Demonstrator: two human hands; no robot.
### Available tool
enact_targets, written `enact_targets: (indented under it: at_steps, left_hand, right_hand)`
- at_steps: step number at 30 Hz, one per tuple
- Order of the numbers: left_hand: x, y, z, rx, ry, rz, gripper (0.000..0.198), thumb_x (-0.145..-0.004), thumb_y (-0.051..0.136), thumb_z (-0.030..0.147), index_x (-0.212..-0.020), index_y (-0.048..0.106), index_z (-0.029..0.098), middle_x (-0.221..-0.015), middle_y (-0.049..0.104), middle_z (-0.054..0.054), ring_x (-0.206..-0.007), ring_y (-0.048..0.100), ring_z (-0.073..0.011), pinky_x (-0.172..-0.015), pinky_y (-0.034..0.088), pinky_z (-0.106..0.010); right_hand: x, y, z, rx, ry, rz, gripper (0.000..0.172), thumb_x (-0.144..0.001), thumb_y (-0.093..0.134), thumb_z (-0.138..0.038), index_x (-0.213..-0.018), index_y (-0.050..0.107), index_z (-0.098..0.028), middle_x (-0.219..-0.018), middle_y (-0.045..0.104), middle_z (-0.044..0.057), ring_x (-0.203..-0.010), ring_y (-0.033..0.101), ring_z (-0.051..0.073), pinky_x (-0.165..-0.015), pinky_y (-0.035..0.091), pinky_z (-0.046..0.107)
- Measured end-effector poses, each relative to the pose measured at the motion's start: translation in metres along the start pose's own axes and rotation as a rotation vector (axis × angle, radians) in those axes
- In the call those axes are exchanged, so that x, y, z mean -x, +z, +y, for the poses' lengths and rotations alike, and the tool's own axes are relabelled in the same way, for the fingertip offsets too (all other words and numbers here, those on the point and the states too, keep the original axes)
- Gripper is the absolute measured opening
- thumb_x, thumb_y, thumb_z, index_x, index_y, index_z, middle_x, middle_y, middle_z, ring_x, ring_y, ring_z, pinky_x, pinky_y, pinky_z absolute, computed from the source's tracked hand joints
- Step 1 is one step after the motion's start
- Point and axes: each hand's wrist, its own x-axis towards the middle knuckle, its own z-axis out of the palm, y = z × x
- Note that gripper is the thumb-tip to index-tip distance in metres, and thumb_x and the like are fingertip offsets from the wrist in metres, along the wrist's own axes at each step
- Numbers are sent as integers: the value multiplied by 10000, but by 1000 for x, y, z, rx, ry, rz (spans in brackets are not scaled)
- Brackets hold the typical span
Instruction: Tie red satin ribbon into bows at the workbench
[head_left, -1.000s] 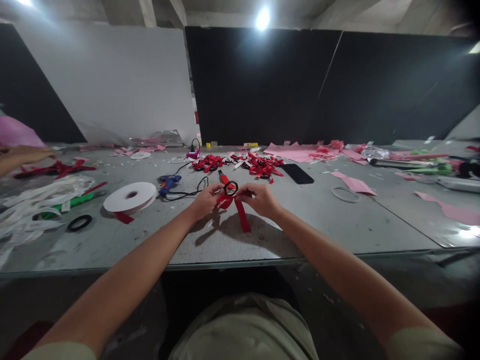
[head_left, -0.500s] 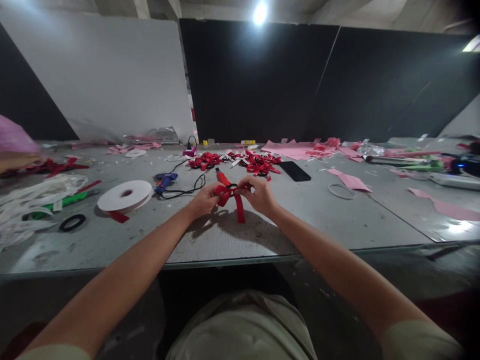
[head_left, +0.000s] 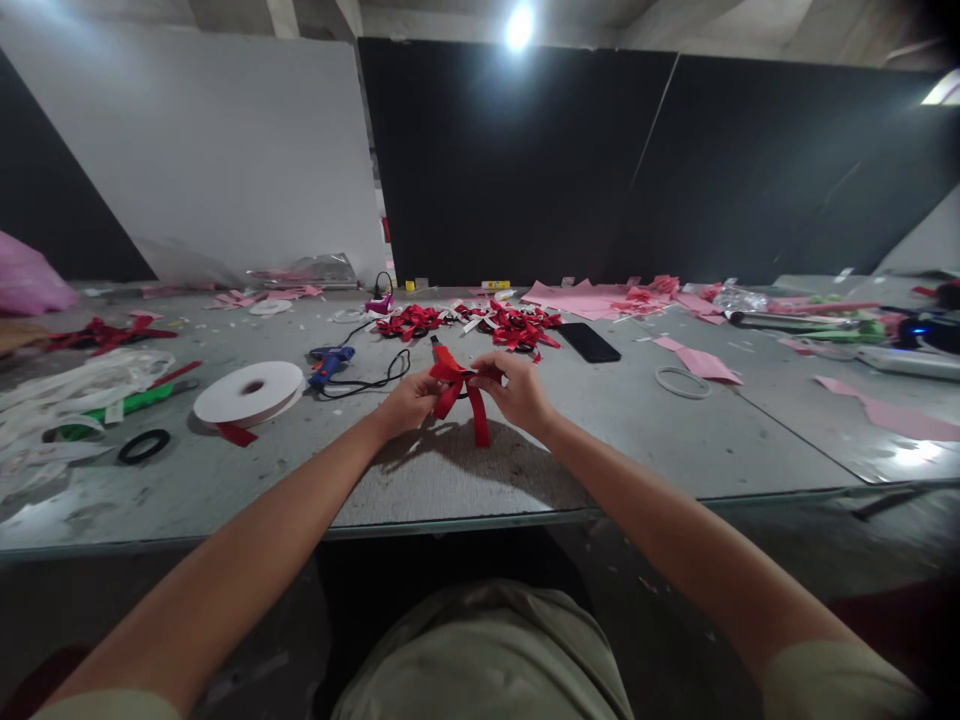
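A red ribbon bow [head_left: 450, 378] is held above the table between my two hands, one tail hanging down on the right side. My left hand [head_left: 410, 402] pinches its left loop. My right hand [head_left: 517, 388] is closed on the ribbon near the knot, its fingertips pressed together. Something dark and thin shows by the knot, too small to make out. Behind my hands lies a pile of red bows [head_left: 517, 326] with white tags. To the left are a blue glue gun [head_left: 328, 364] with a black cord and a white ribbon spool [head_left: 244, 393].
A black phone [head_left: 590, 342] lies behind my right hand. Pink paper [head_left: 709, 364] and a clear ring [head_left: 682, 382] are to the right. On the left are a black ring [head_left: 144, 446], white strips [head_left: 45, 400] and a green tool [head_left: 135, 402]. Dark panels [head_left: 600, 160] stand behind the table.
The ribbon's upper part has folded over towards the knot, and the left loop now hangs lower. Both hands stay nearly in place. At far left, the blurred pink thing has settled slightly.
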Motion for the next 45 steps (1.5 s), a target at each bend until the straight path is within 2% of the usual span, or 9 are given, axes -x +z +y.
enact_targets:
  at_steps: [7,12,16,22,28,36,40,42,45]
  left_hand:
    - [-1,-2,-6,-46,34,53,123,-561,531,94,-609,619,166,-592,519,15,-569,445,-110,-533,356,-216]
    - [-1,-4,-12,-48,66,50,87,-613,565,115,-624,637,164,-616,518,8,-590,458,-114,-551,377,-220]
    - [0,-4,-10,-72,85,48,61,-665,606,141,-626,649,161,-652,541,-12,-659,498,-135,-599,407,-232]
    - [1,-4,-3,-126,130,36,83,-664,608,127,-653,677,172,-742,568,-20,-731,517,-147,-705,434,-257]
    - [-1,-4,-15,-72,79,50,66,-667,676,175,-721,714,176,-803,581,-26,-725,524,-146,-661,437,-249]
    - [0,-4,-9,-111,91,65,72,-730,681,192,-662,694,173,-740,575,-32,-741,527,-158,-675,430,-255]
    - [1,-3,-7,-74,94,58,66,-740,684,188,-680,705,169,-756,574,-38,-763,536,-165,-684,438,-261]
    - [0,-2,-9,-51,97,43,45,-743,685,190,-733,725,174,-771,578,-37,-772,542,-167,-685,442,-262]
    - [0,-3,-12,-47,115,22,71,-733,696,178,-785,744,187,-808,584,-38,-772,549,-160,-692,449,-263]
  right_hand:
    - [1,3,3,21,-51,16,107,-882,640,-209,-965,699,-176,-851,664,53,-754,579,166,-710,459,300]
    - [2,5,5,41,-97,-28,196,-927,578,-186,-1070,710,-162,-859,604,62,-786,560,180,-733,455,319]
    - [1,8,8,55,-56,-72,223,-939,539,-156,-1059,719,-210,-824,541,37,-792,537,178,-745,457,319]
    - [1,10,9,21,-8,-103,187,-913,527,-109,-1000,667,-196,-968,535,67,-923,544,193,-841,476,344]
    - [3,14,13,25,-43,-107,170,-910,486,-104,-991,593,-207,-1062,520,88,-1008,524,205,-904,472,368]
    - [1,10,14,69,-62,-121,177,-918,472,-130,-1024,599,-195,-1061,572,103,-1020,539,221,-927,461,398]
    - [-2,-4,11,62,-123,-139,287,-915,591,-286,-1183,591,-186,-1137,583,132,-1049,553,239,-928,474,410]
    - [-3,-9,11,79,-162,-146,356,-882,658,-342,-1197,605,-186,-1145,579,135,-1080,550,253,-958,465,430]
    - [-3,-10,12,96,-176,-148,253,-885,660,-310,-1114,666,-203,-1110,583,117,-1059,563,246,-968,460,442]
